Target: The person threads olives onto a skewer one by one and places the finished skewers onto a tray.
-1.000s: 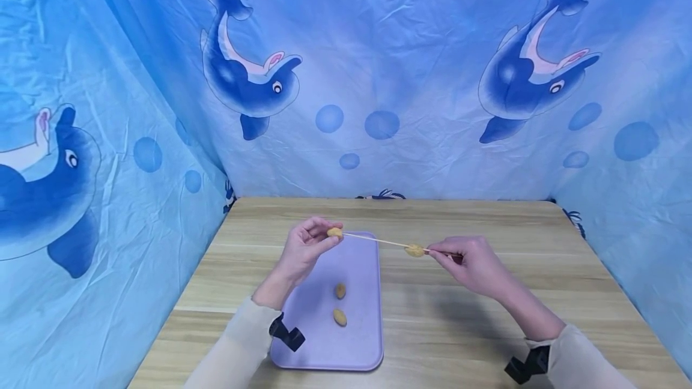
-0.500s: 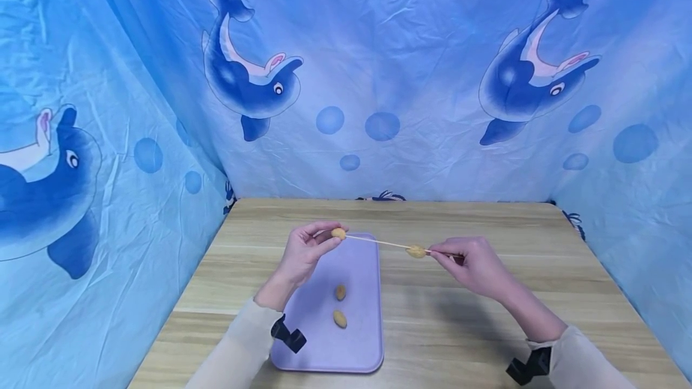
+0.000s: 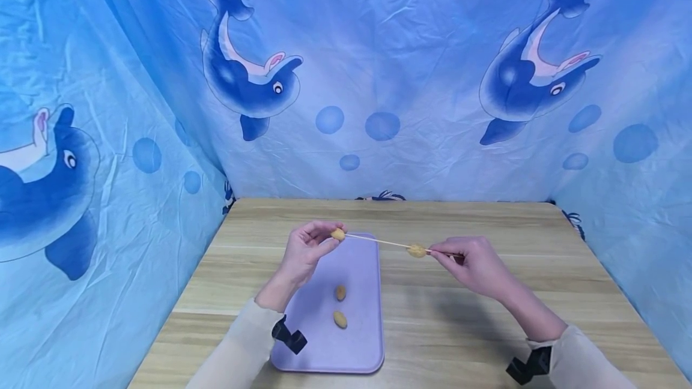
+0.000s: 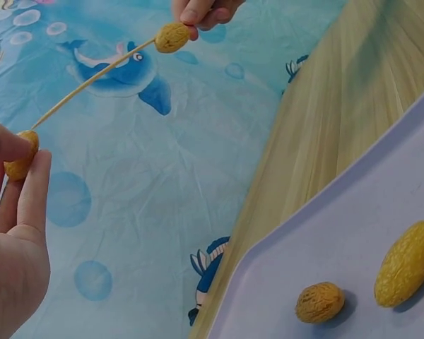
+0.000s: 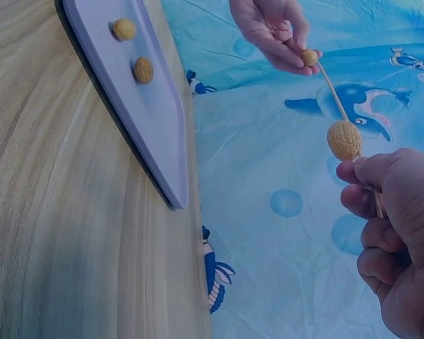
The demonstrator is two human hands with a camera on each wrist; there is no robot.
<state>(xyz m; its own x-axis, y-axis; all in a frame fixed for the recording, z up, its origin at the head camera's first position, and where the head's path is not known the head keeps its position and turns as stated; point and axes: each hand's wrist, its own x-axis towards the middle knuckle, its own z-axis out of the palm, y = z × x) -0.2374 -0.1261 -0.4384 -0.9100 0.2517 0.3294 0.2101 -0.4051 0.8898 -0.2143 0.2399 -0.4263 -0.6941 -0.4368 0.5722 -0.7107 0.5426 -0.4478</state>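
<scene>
My left hand [image 3: 305,251] pinches a wrinkled yellow oval dried fruit [image 4: 20,157] between thumb and fingers, above the tray. A thin wooden skewer [image 3: 378,241] runs between the hands, its far end at that fruit; how deep it goes in cannot be told. A second wrinkled fruit [image 5: 344,140] is threaded on the skewer, right beside the fingertips of my right hand [image 3: 470,263]. That hand grips the skewer's other end with curled fingers. Two more such fruits, a nearer one [image 3: 339,319] and a farther one [image 3: 340,292], lie on the lilac tray [image 3: 357,347].
The tray lies on a wood-grain table [image 3: 513,329], left of its middle. A blue curtain [image 3: 351,65] with printed dolphins stands behind and along both sides of the table. Both wrists carry black camera mounts.
My left hand with its fruit has shifted very slightly to the right since a second ago. The right hand and the skewer stay almost still, and the fruits on the tray lie as before.
</scene>
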